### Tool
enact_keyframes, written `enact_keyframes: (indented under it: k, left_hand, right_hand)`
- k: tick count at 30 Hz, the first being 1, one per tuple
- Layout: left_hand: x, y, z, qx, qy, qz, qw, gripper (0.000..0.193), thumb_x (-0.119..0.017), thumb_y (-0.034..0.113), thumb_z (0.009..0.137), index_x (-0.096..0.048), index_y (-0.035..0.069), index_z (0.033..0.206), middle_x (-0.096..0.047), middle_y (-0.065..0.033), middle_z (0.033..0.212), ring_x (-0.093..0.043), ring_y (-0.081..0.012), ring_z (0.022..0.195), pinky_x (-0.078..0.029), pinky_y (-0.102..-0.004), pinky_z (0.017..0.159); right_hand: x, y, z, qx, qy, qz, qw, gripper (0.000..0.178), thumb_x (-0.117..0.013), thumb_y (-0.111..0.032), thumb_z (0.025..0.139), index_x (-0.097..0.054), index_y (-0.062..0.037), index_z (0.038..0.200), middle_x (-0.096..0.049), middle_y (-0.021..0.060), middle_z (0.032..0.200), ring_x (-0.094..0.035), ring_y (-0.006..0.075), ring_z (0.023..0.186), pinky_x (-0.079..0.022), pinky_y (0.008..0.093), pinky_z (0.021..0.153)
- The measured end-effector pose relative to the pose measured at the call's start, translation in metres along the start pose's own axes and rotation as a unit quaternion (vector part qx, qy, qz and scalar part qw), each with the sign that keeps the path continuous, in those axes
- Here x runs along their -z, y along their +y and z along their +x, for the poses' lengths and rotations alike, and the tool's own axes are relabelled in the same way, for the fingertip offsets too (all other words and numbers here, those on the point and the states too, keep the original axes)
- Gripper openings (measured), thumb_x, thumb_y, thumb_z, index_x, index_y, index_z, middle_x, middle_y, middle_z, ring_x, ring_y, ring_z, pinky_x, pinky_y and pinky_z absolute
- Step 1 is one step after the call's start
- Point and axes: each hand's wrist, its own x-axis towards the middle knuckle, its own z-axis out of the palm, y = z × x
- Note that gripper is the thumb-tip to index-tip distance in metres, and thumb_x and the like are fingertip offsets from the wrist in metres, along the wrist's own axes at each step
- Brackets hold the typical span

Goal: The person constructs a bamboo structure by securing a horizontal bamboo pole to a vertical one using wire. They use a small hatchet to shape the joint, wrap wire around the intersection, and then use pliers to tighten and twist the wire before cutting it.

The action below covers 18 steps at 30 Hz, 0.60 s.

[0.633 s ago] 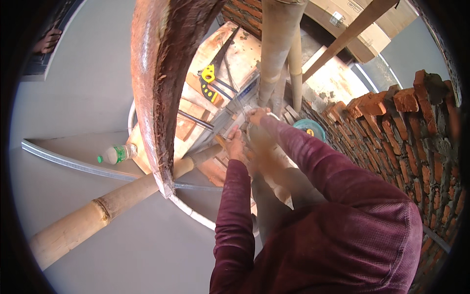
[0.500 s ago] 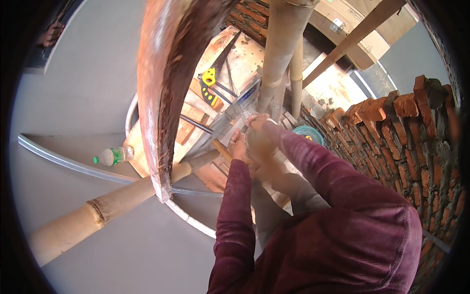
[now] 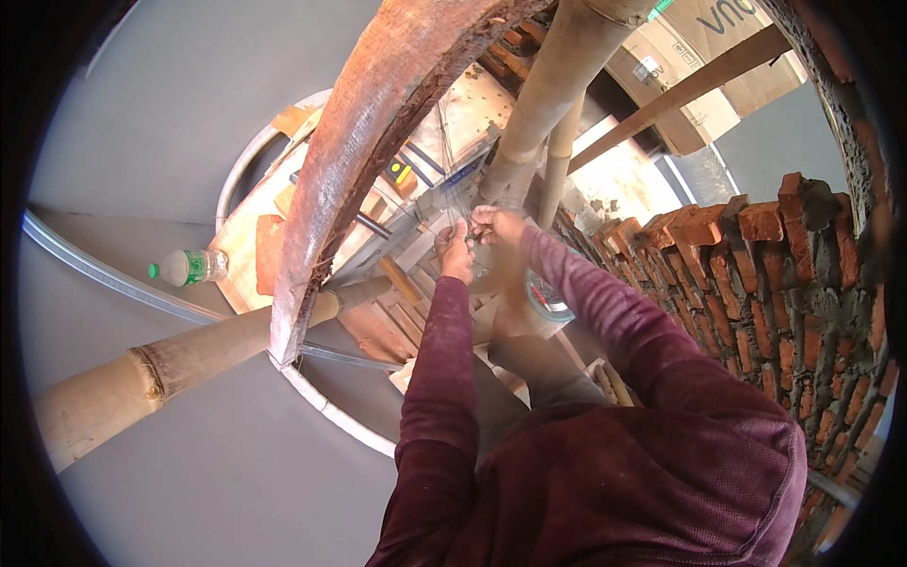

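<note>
Close together in the middle, my hands work at a bundle of thin wires (image 3: 457,197) that runs down from the plank area toward my fingers. My left hand (image 3: 455,255) pinches the wire with its thumb and fingertips. Just beside it, a little higher and to the right, my right hand (image 3: 499,227) has its fingers closed on the wire too. The exact ends between the fingertips are too fine to make out. A yellow and black handle (image 3: 401,174) lies beyond, partly covered by the rough wooden beam (image 3: 354,123).
An upright bamboo pole (image 3: 548,85) stands just beyond my hands. Another bamboo pole (image 3: 213,345) crosses at the left, near a plastic bottle (image 3: 189,267) with a green cap. A brick wall (image 3: 756,274) rises at right. Cardboard boxes (image 3: 675,90) and a round bucket (image 3: 545,298) are farther in.
My view has shifted, so the beam covers most of the yellow-handled saw. My hands have drawn slightly apart and the wires between them show more clearly.
</note>
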Motion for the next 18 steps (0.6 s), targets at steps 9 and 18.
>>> enact_keyframes:
  k: [9,18]
  left_hand:
    - [-0.027,0.004,0.003,-0.139,0.013,0.024,0.990,0.008,-0.062,0.010,0.086,-0.061,0.002,0.088,-0.060,-0.0009,0.071,-0.051,-0.0069,0.056,-0.038,-0.0211,0.046]
    - [-0.061,0.017,-0.012,-0.135,0.054,0.005,0.989,0.002,-0.059,0.002,0.084,-0.057,0.001,0.086,-0.058,-0.0037,0.073,-0.055,-0.0122,0.062,-0.045,-0.0254,0.055]
  right_hand:
    - [-0.015,-0.040,-0.061,0.166,0.072,-0.295,0.938,0.019,-0.058,-0.020,0.089,-0.061,-0.0007,0.093,-0.056,0.0091,0.093,-0.055,0.0220,0.090,-0.044,0.0357,0.080]
    - [0.011,-0.064,-0.071,0.231,0.121,0.006,0.965,0.018,-0.050,-0.019,0.095,-0.054,-0.0012,0.092,-0.063,0.0073,0.089,-0.054,0.0140,0.080,-0.047,0.0324,0.070]
